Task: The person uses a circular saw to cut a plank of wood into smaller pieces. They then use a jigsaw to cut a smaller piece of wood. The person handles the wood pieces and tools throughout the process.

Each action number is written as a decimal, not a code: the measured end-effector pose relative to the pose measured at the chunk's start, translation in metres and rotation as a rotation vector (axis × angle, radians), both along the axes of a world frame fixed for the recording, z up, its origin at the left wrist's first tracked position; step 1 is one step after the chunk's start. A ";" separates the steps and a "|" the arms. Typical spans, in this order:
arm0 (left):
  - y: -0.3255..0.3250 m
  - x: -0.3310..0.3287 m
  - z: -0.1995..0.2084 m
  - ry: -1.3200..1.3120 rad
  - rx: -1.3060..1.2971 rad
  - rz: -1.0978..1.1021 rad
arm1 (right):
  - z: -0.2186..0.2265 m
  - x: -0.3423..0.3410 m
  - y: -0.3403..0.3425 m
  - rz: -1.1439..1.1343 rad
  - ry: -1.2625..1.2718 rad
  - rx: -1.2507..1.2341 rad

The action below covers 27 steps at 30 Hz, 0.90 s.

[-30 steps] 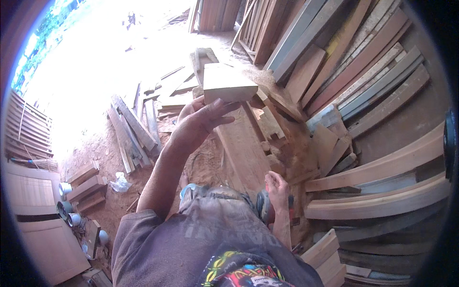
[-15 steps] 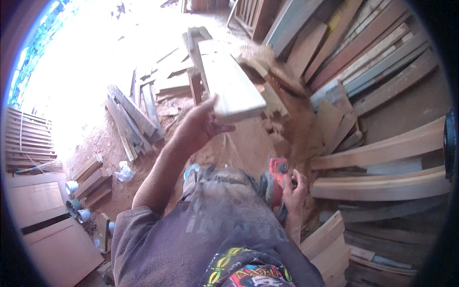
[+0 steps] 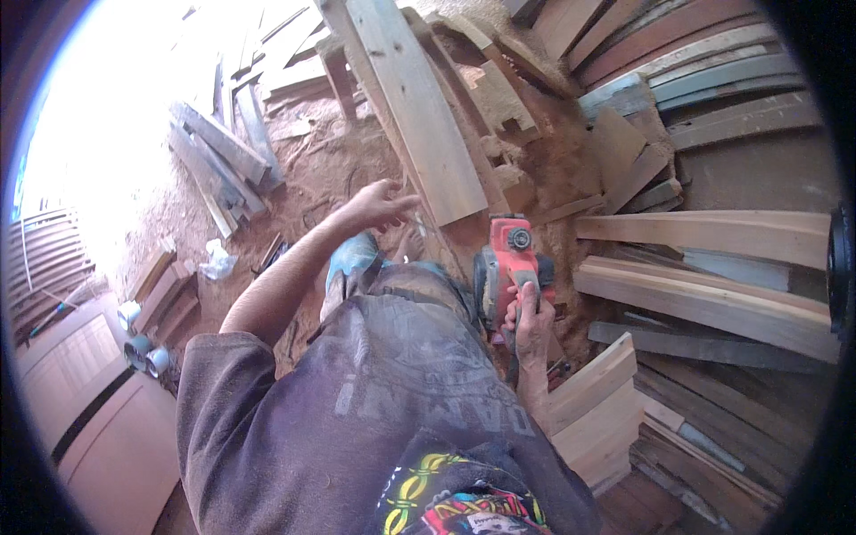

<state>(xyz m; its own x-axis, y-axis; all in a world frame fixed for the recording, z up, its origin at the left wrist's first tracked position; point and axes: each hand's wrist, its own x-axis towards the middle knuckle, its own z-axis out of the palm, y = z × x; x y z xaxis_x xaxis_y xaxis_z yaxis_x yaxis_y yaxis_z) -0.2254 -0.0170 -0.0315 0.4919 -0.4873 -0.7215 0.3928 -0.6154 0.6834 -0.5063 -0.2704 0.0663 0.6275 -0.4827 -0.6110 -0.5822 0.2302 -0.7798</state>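
Observation:
A long pale board (image 3: 419, 116) lies lengthwise ahead of me on a wooden support, its near end squared off. Just left of that near end is my left hand (image 3: 382, 207), empty, fingers loosely extended; whether the fingertips touch the wood I cannot tell. My right hand (image 3: 530, 319) is wrapped round the rear handle of a red and black electric hand planer (image 3: 513, 259). The planer is held up close to the board's near end, on its right side, with its round front knob showing.
Stacked planks (image 3: 704, 303) fill the right side, and more timber (image 3: 678, 80) leans beyond them. Offcuts (image 3: 218, 160) lie on the sawdust-covered floor at left, near a plastic bag (image 3: 217, 260). Panelled doors (image 3: 116, 446) and paint cans (image 3: 138, 348) are at lower left.
The board, tilted up in my left hand before, now lies flat on the support. My left hand has let go of it. The planer has moved forward and up in my right hand.

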 end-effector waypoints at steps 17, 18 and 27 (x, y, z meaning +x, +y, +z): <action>0.224 -0.161 -0.167 0.499 0.098 1.195 | -0.006 0.154 0.037 0.496 0.023 -0.301; 0.226 -0.164 -0.166 0.507 0.096 1.209 | -0.005 0.170 0.043 0.493 0.011 -0.276; 0.221 -0.103 -0.163 0.414 -0.013 1.236 | -0.017 0.348 0.073 0.520 -0.175 -0.285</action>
